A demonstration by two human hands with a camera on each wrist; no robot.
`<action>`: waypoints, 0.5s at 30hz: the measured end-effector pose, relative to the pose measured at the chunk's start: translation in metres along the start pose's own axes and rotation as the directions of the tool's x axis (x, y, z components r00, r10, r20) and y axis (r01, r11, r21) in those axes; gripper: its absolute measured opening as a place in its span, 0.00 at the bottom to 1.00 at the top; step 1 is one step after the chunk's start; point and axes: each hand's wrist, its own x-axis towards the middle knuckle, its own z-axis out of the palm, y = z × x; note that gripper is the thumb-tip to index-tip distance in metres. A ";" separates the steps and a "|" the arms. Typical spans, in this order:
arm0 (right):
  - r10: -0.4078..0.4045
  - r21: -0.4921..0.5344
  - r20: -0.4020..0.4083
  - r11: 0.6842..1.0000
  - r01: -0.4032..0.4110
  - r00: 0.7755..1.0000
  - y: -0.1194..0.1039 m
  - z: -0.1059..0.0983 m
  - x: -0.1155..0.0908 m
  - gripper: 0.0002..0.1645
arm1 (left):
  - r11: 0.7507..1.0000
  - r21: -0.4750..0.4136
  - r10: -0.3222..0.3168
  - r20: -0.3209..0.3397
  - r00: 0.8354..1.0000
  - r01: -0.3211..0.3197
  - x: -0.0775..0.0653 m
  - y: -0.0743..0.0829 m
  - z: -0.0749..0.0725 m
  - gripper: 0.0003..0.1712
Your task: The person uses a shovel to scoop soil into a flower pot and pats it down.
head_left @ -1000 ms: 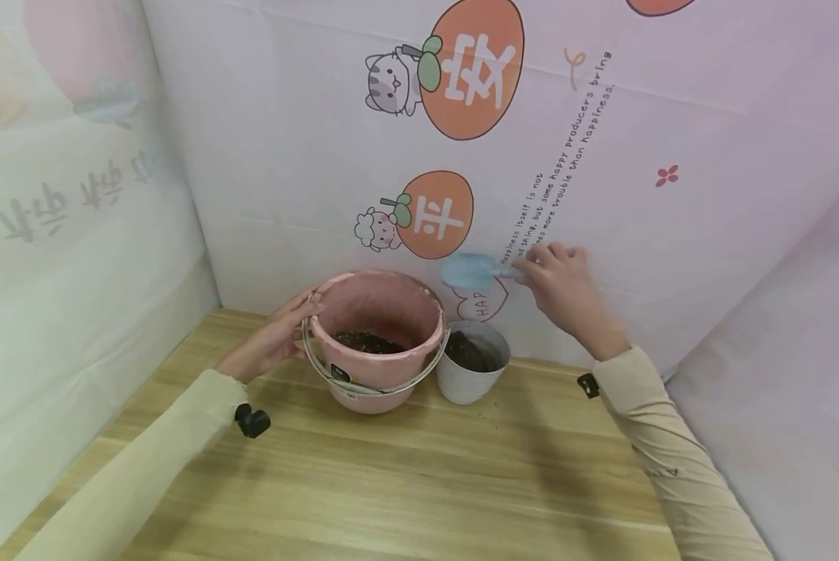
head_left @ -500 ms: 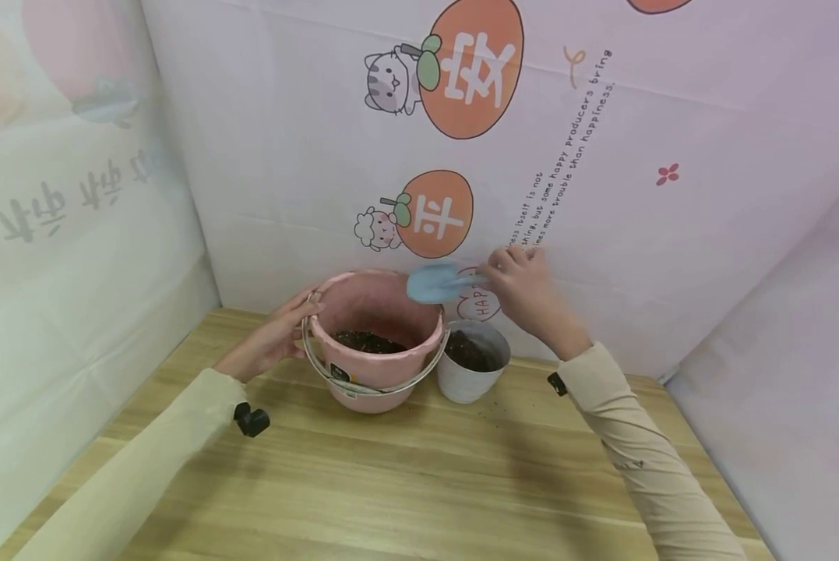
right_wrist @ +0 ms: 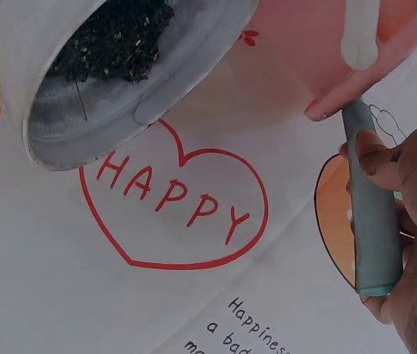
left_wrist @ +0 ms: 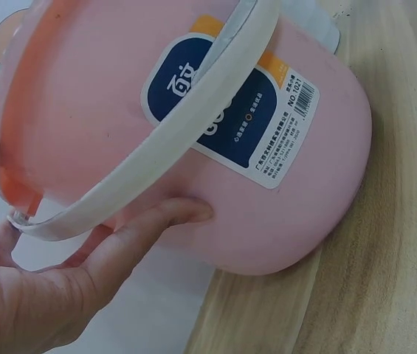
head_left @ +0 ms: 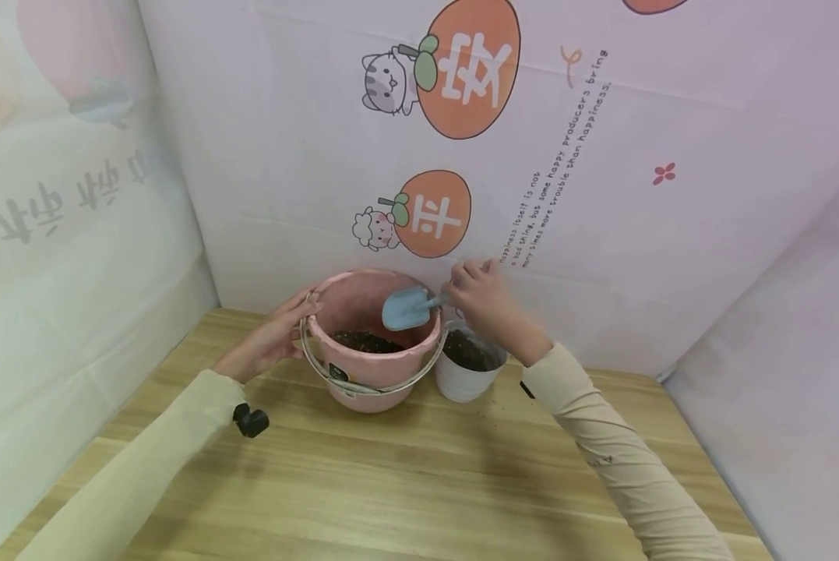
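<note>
A pink bucket [head_left: 391, 366] with dark soil low inside stands on the table, its pale handle hanging down in front. My left hand [head_left: 274, 335] grips its left side: fingers lie at the rim, and the thumb [left_wrist: 182, 212] presses on the outer wall below the handle. Between the fingers of my right hand [head_left: 489, 304] is the grip of a small blue hand trowel [head_left: 407, 308], also seen in the right wrist view as a grey-green grip [right_wrist: 375, 221]. The trowel's blade hangs over the right part of the bucket's opening, above the soil.
Close against the bucket's right side stands a white flowerpot [head_left: 464, 383] partly filled with dark soil, below my right hand. The wooden table [head_left: 363, 483] stretches toward me, with a few soil crumbs by the pot. White printed cloth [head_left: 286, 156] encloses the back and sides.
My right hand has moved left and slightly down with the trowel, from above the flowerpot to over the bucket's opening. The left hand and bucket have stayed in place.
</note>
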 end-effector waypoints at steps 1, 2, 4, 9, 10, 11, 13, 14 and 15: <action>-0.002 -0.008 0.008 1.000 0.002 1.000 -0.001 0.002 0.001 0.16 | 1.000 -0.005 -0.001 -0.001 1.000 0.001 0.000 -0.001 0.000 0.41; -0.003 -0.004 0.016 1.000 0.004 1.000 -0.002 0.003 0.002 0.17 | 1.000 -0.011 -0.001 -0.001 1.000 0.001 0.001 -0.002 0.000 0.41; -0.005 -0.010 0.029 1.000 0.005 1.000 -0.004 0.002 0.004 0.18 | 1.000 -0.015 -0.001 -0.003 1.000 0.001 0.001 -0.003 0.000 0.41; -0.018 -0.014 0.046 1.000 0.018 0.999 -0.010 -0.002 0.013 0.21 | 1.000 -0.012 -0.004 -0.009 1.000 0.004 0.001 -0.003 0.000 0.41; -0.019 -0.018 0.051 1.000 0.020 0.999 -0.012 -0.003 0.014 0.21 | 1.000 -0.014 -0.004 -0.011 1.000 0.004 0.001 -0.003 0.001 0.41; -0.021 -0.028 0.057 0.999 0.023 0.998 -0.013 -0.004 0.016 0.21 | 1.000 -0.014 -0.004 -0.010 1.000 0.004 0.001 -0.003 0.001 0.41; -0.021 -0.068 0.077 0.997 0.026 0.997 -0.017 -0.007 0.019 0.20 | 1.000 -0.012 -0.001 -0.006 1.000 0.001 0.001 -0.003 0.002 0.41; -0.021 -0.097 0.085 0.995 0.029 0.996 -0.019 -0.008 0.021 0.19 | 1.000 -0.012 0.000 -0.004 1.000 0.000 0.002 -0.002 0.002 0.41; -0.024 -0.132 0.093 0.991 0.036 0.995 -0.021 -0.009 0.024 0.18 | 1.000 -0.013 0.001 -0.003 1.000 -0.002 0.002 -0.002 0.002 0.41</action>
